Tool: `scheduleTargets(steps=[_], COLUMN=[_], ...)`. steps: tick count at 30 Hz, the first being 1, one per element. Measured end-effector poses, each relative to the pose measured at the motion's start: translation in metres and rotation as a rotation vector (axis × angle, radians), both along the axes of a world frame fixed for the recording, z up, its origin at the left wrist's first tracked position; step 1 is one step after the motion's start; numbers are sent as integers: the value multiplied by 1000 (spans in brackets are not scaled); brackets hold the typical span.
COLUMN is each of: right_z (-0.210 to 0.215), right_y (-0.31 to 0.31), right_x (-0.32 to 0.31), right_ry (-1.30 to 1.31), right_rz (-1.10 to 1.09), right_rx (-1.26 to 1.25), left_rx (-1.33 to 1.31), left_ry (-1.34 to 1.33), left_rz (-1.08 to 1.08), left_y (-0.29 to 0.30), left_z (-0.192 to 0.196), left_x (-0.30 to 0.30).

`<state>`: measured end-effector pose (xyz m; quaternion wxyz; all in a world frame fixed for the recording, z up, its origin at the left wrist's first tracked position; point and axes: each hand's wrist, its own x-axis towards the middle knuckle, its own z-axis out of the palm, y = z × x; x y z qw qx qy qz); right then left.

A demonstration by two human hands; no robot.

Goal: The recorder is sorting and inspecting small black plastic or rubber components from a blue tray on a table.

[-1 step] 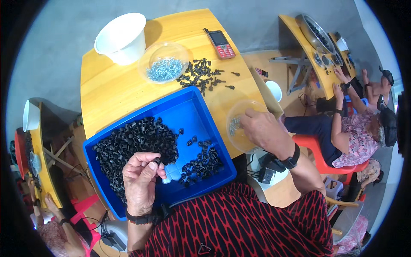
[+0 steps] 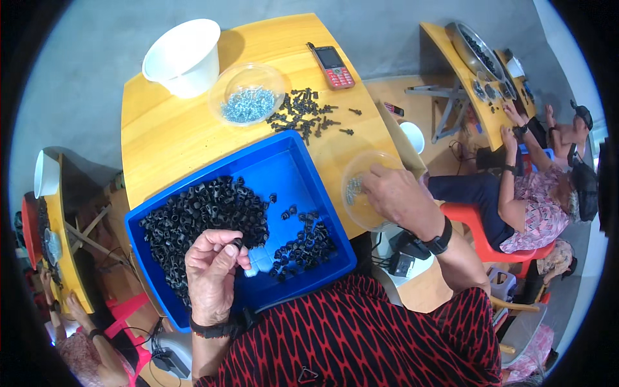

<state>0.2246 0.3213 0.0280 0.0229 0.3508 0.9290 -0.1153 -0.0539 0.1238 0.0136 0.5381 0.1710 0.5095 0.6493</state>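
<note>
Over the blue tray (image 2: 316, 169), my left hand (image 2: 213, 271) pinches a small black plastic part (image 2: 237, 242) between thumb and fingers. A large heap of small black ring-like plastic parts (image 2: 193, 206) fills the tray's left side. A smaller pile of black parts (image 2: 306, 248) lies at its near right. My right hand (image 2: 396, 197) reaches into a clear round bowl (image 2: 367, 220) beside the tray. Small silvery screws (image 2: 353, 189) show in that bowl by the fingertips. The right fingers are curled together, and whatever they grip is hidden.
Beyond the tray, the yellow table (image 2: 174, 138) holds a white tub (image 2: 184, 58), another clear bowl of screws (image 2: 248, 104), loose black pieces (image 2: 303, 113) and a red keypad phone (image 2: 332, 68). People sit at tables on both sides; a red chair (image 2: 471, 226) stands at right.
</note>
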Motion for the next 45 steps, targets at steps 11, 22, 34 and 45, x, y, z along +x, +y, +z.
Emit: scheduleTargets(steps=[11, 22, 34, 45], right_z=[2, 9, 17, 13], right_y=[4, -3, -28, -48], right_x=[3, -1, -38, -91], right_ry=[14, 274, 1078, 1140], right_rz=[-44, -223, -336, -266], right_rx=[-107, -361, -1125, -1300], left_rx=[22, 31, 8, -3], left_ry=[-54, -49, -79, -89], left_rz=[-11, -3, 20, -33], left_y=[-2, -2, -1, -3], left_z=[-1, -2, 5, 0], left_x=[-2, -1, 0, -2])
